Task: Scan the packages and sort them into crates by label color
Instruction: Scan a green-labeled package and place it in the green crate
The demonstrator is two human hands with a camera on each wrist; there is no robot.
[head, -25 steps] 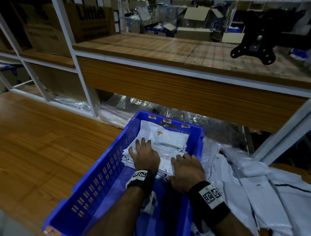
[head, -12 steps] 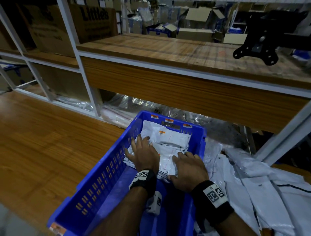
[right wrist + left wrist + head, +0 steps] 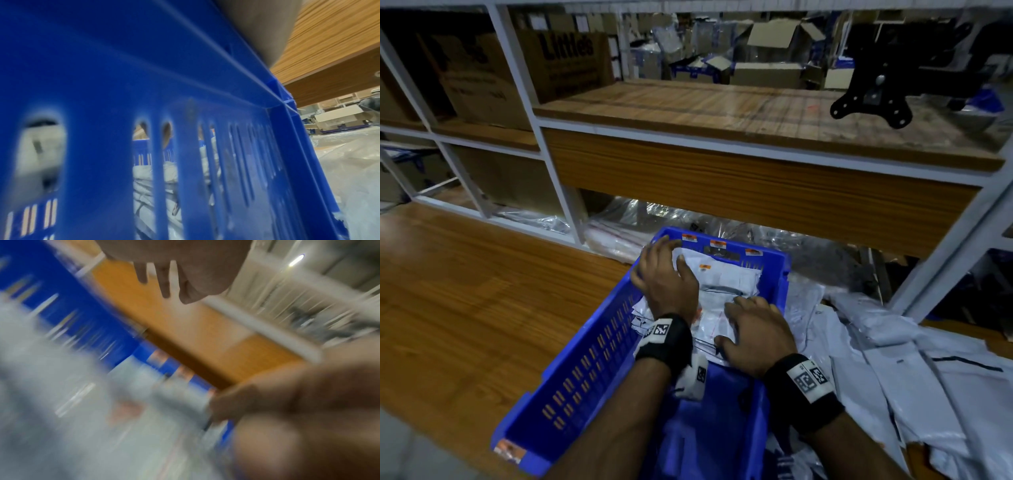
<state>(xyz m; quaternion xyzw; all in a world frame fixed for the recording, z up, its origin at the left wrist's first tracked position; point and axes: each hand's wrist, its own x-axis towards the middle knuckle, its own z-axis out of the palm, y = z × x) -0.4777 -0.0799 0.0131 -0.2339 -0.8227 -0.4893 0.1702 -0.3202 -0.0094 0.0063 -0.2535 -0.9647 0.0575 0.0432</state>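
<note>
Head view showed the blue crate (image 3: pixel 585 359) standing on the wooden bench (image 3: pixel 465 308), its long axis running away from the person toward the shelving (image 3: pixel 756 192). Furthest left, the left hand (image 3: pixel 667 281) lay at the crate's far left corner, fingers (image 3: pixel 654 248) spread and lightly bent over the edge of the stacked white packages (image 3: pixel 726 281); whether they gripped the top package or only pressed it, I could not tell. The packages filled the far half of the crate, so they lay straight ahead of and beneath both hands. To the right, the right hand (image 3: pixel 756 329) rested flat on the near edge of the same stack, fingers fairly straight, holding nothing that I could see. It was the nearer hand to the loose pile of white bags (image 3: pixel 893 359) outside the crate's right wall. Small orange labels showed on the packages and the rim. Left wrist view was smeared by blur. Right wrist view was blocked by the crate wall (image 3: pixel 144 81), with no fingers visible.
</note>
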